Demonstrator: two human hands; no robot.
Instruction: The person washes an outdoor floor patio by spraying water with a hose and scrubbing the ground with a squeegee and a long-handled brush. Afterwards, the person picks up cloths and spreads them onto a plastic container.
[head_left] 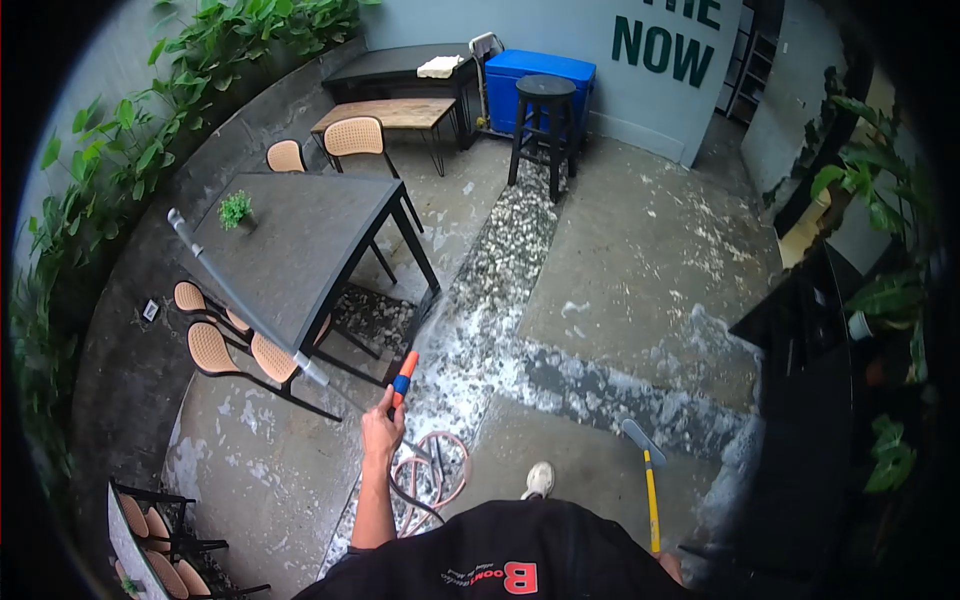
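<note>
My left hand (381,428) is wrapped around a hose nozzle (404,378) with an orange tip and blue band, pointed ahead toward the pebble strip. A long grey pole (240,298) slants from above the dark table down toward this hand; whether the hand also grips it, I cannot tell. Beneath the wrist lies a coiled pinkish hose (462,470) on foamy pebbles. At the lower right edge, my right hand (671,567) shows only in part, at the upper end of the yellow handle of a floor brush (652,500). The brush's grey head rests on the wet floor.
A dark table (300,215) with a small potted plant (236,210) and rattan-backed chairs (209,348) stands left. White foam (470,350) covers the pebble strip (515,235). A black stool (545,90), blue cooler (575,68) and wooden bench (385,113) stand at the back.
</note>
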